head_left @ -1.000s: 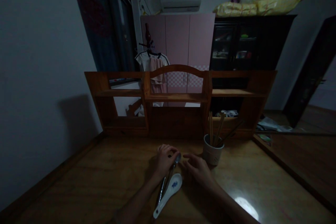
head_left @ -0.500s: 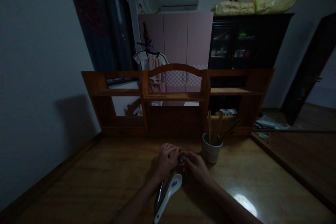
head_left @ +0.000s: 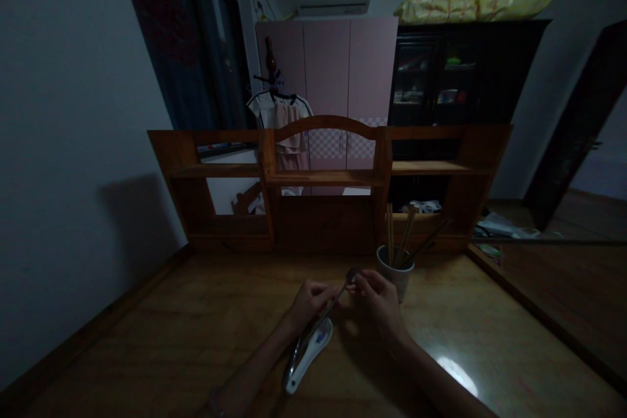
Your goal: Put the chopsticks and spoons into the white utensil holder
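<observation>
My right hand (head_left: 379, 297) pinches a dark-toned metal spoon (head_left: 351, 274) at its small rounded bowl, thumb and fingers closed on the edge, above a varnished yellow-brown wooden tabletop (head_left: 220, 320). My left hand (head_left: 311, 304) curves beside the thin handle, fingertips drawn close together; from my remote seat I cannot tell whether they grip it or merely lie against it.

Just beyond the right hand, which partly covers it, stands an upright pale grey round cup (head_left: 402, 279) holding slim light-brown wooden sticks (head_left: 406, 235) and a darker stick (head_left: 431, 241) that leans out to the right.

The spoon slants from its bowl, at upper right, down toward a glossy white ceramic spoon (head_left: 309, 356) with a blue motif in its bowl, lying near the left hand. A shiny silver strip (head_left: 292, 366) runs along that spoon's left side; whether it belongs to the metal one, I cannot make out.

Behind stands a brown wooden shelf unit (head_left: 323, 177); farther back, a black glass-fronted cabinet (head_left: 475, 78) holds small items too dim to identify.
</observation>
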A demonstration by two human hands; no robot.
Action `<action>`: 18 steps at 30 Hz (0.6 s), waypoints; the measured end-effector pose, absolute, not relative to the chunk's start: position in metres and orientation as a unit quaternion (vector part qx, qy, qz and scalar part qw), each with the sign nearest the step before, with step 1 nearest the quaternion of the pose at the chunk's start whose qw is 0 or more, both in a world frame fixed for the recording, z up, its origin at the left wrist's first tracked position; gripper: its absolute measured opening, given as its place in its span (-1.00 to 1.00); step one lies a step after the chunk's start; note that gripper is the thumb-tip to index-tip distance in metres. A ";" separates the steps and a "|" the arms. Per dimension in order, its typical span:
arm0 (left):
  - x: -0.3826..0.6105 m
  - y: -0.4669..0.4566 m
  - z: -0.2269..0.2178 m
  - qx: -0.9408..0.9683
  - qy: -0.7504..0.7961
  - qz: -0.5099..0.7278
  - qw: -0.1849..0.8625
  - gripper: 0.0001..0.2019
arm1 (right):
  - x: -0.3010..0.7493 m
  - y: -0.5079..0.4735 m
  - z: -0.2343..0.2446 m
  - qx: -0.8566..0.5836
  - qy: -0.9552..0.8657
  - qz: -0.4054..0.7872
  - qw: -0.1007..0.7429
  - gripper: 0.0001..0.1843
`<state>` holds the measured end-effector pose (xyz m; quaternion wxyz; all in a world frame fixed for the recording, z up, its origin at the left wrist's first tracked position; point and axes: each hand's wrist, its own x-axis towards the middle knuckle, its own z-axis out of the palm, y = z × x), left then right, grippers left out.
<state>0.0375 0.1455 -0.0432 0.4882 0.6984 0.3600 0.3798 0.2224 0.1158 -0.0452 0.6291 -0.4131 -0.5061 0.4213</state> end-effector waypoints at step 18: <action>0.035 0.161 -0.057 0.480 0.332 0.450 0.676 -0.66 | 0.220 0.110 -0.042 -0.419 -0.493 0.439 0.624 -0.49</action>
